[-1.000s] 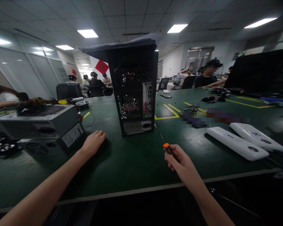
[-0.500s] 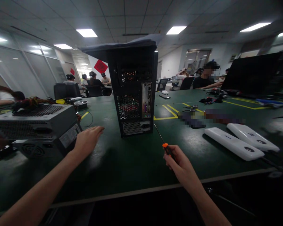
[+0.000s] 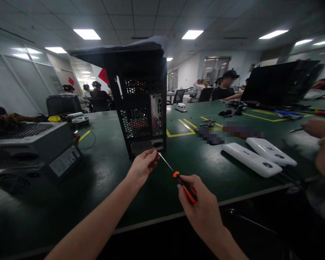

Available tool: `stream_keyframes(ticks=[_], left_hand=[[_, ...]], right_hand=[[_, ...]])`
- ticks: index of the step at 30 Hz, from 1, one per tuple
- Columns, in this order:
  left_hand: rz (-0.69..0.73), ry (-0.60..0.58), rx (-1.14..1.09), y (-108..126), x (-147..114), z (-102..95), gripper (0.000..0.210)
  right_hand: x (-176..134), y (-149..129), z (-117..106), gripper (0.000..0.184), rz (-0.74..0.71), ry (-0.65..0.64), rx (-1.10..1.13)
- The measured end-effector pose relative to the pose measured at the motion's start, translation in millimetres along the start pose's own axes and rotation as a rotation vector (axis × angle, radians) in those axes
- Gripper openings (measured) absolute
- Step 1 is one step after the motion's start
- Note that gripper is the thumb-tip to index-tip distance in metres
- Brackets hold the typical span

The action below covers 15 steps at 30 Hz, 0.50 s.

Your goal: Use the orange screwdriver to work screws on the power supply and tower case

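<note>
A black computer case (image 3: 141, 104) stands upright with its perforated back and port panel facing me. Its power supply's grille and socket sit at the bottom. My right hand (image 3: 199, 198) is closed round the handle of an orange-and-black screwdriver (image 3: 188, 187), whose shaft points up and left. In front of the case's bottom edge is my left hand (image 3: 143, 168), its thumb and fingers pinched together near the screwdriver's tip. Whatever the pinch holds, if anything, is too small or hidden to make out.
Two grey power supplies (image 3: 48, 148) are stacked at left, near a metal bowl (image 3: 81, 121). Two white oblong devices (image 3: 251, 160) lie at right. Beyond them are cables (image 3: 233, 108) and a black monitor (image 3: 276, 85). Another person's hand (image 3: 318, 128) reaches in from the right edge.
My left hand has moved right, from beside the power supplies to the screwdriver's tip, and its fingers have pinched together. The view has turned slightly right. Another person's hand has come further in.
</note>
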<state>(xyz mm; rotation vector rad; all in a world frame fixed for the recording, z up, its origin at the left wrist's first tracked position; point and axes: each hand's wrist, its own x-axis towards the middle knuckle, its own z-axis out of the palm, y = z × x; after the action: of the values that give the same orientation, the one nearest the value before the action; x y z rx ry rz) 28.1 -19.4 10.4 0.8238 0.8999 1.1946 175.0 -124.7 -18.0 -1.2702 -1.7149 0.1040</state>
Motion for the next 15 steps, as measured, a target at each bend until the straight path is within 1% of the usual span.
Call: stream_keyframes(ticks=[3, 6, 11, 15], left_hand=[[-0.007, -0.011, -0.013, 0.2, 0.3, -5.3, 0.015], [0.003, -0.017, 0.016, -0.6, 1.7, -6.4, 0.019], [0.023, -0.021, 0.132, -1.6, 4.2, -8.6, 0.031], [0.068, -0.023, 0.228, -2.3, 5.7, -11.6, 0.037]], right_hand=[[0.3, -3.2, 1.5, 0.013, -0.046, 0.014, -0.063], [-0.1, -3.1, 3.3, 0.012, -0.078, 0.017, -0.087], [0.7, 0.0, 4.8, 0.012, -0.083, 0.021, -0.125], [1.5, 1.6, 6.4, 0.014, -0.105, 0.027, -0.188]])
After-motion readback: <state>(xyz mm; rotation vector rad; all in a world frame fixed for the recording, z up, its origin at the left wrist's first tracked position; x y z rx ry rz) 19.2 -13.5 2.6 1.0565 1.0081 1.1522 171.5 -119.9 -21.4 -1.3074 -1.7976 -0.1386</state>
